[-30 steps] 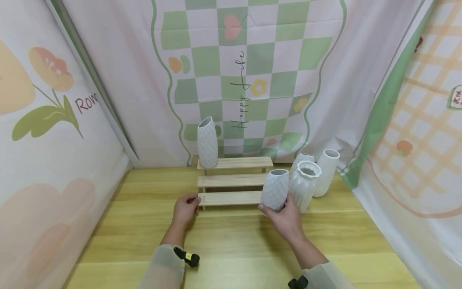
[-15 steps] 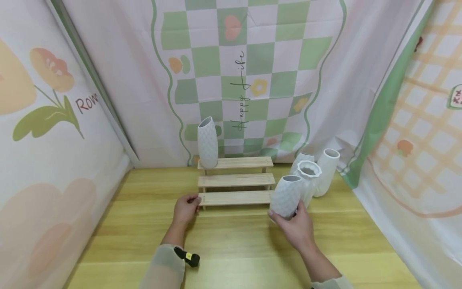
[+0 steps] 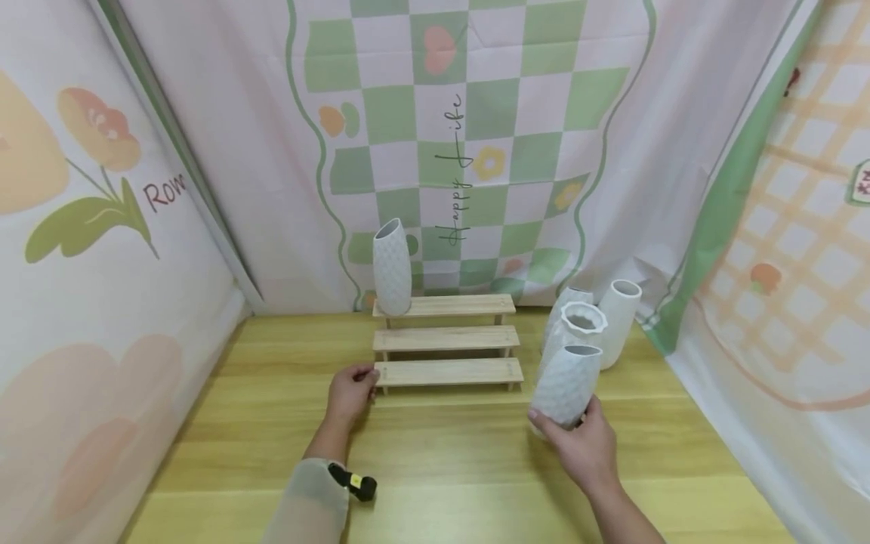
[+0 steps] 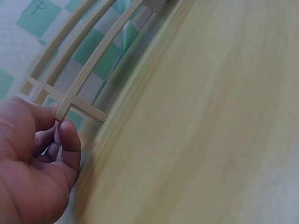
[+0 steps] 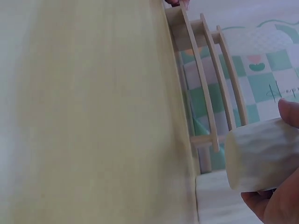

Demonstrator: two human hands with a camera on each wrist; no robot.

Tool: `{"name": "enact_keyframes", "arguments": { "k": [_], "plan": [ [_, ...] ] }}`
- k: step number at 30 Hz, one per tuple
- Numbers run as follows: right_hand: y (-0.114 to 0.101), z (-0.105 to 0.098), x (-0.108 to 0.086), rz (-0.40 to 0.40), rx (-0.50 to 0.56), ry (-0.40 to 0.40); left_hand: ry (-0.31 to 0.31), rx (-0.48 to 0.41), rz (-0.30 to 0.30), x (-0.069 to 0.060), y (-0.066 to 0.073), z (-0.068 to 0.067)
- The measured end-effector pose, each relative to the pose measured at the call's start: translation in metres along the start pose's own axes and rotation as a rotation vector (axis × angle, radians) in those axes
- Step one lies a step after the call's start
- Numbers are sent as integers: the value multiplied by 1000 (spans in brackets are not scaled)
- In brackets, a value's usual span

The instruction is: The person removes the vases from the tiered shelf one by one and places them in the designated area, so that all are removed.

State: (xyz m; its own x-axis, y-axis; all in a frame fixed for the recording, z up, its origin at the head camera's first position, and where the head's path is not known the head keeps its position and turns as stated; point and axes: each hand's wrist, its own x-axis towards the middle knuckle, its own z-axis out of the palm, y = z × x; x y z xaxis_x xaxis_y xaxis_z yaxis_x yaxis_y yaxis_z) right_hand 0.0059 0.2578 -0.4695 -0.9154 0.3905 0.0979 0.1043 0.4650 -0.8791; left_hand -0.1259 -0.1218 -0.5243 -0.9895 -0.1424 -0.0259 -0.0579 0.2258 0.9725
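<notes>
One white textured vase (image 3: 568, 384), tilted above the worktop (image 3: 435, 468) at near right, held by the right grip (image 3: 588, 447), left grip (image 3: 350, 394) pinching the tiered wooden stand (image 3: 448, 372); presumably light, breakable, best clasped round its lower body.

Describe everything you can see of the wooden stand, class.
The stand looks like pale, grained wood: three long, flat steps rise toward the back on short supports. It stands upright on the table. A white textured vase stands at its top left end; the left hand pinches its front step's left end.
</notes>
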Motion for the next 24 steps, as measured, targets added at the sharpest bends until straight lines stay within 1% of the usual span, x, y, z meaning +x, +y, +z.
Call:
{"name": "enact_keyframes", "arguments": {
  "k": [4, 8, 15, 24],
  "plan": [
    [7, -5, 0, -7, -28, 43, 1, 6, -1, 0, 1, 0],
    [11, -9, 0, -7, -44, 67, -3, 2, -6, 0, 1, 0],
    [16, -13, 1, 10, -58, 73, -4, -3, -9, -1, 0, 0],
    [26, -17, 8, 5, -74, 123, -5, 5, -10, 0, 1, 0]
  ]
}}
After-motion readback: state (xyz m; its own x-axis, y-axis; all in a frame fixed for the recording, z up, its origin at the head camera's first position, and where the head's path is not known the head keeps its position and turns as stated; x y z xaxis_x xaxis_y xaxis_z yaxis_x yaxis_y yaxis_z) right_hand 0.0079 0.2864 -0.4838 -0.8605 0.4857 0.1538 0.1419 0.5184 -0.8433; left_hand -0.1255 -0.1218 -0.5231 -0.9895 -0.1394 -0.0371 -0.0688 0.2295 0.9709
